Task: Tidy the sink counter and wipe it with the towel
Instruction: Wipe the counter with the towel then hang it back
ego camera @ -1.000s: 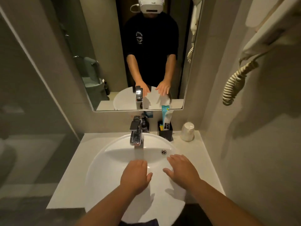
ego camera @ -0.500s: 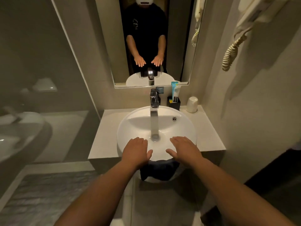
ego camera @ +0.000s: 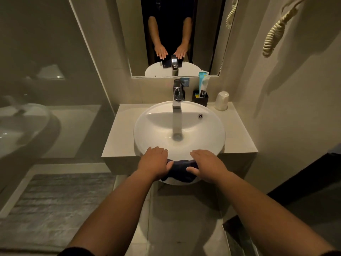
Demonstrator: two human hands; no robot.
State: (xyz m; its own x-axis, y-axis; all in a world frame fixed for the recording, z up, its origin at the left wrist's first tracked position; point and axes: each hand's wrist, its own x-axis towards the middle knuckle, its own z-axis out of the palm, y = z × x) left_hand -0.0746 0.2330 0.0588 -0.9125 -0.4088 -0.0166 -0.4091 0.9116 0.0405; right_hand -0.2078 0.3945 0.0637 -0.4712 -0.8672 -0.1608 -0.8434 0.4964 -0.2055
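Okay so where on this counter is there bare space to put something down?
The counter left of the basin is bare from wall to front edge. On the right, the strip in front of the upturned cup is free. The back right corner is crowded: black holder with tubes, then the cup.

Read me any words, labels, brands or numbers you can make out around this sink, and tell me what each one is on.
None can be read.
Toothpaste tube in the black holder: has printing, too small and blurred.
Blue label behind the faucet: blurred, no letters legible.
White cup: no marking visible.
Dark towel between the left hand and right hand: no text visible.
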